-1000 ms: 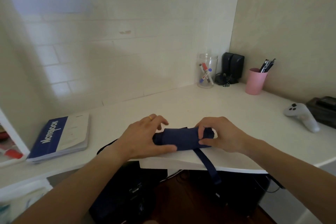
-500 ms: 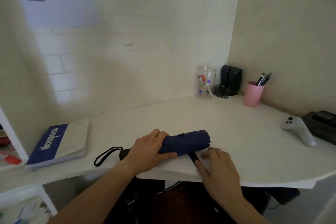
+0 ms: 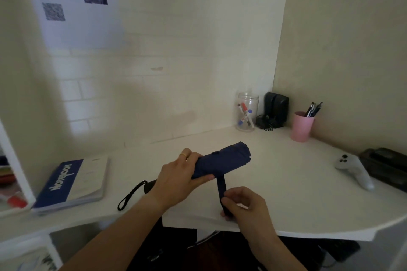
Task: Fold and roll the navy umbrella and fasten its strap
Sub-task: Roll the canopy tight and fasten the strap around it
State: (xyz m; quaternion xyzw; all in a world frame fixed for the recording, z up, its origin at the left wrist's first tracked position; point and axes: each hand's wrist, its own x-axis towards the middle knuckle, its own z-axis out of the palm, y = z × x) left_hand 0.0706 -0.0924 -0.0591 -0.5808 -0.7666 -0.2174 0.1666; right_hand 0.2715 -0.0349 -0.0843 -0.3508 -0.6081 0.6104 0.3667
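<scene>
At the near edge of a smooth white table (image 3: 297, 193), a person's right hand (image 3: 244, 204) pinches the flat fabric strap (image 3: 221, 187) of a navy umbrella (image 3: 224, 159). The left hand (image 3: 178, 179) wraps its curled fingers (image 3: 202, 178) around the rolled, cylindrical canopy, whose black wrist loop (image 3: 132, 193) trails left. Beyond lie a blue-and-white notebook (image 3: 70, 182), a white controller (image 3: 354, 170), a pink pen cup (image 3: 302, 126) and a clear jar of markers (image 3: 246, 112) against the pale tiled corner wall.
</scene>
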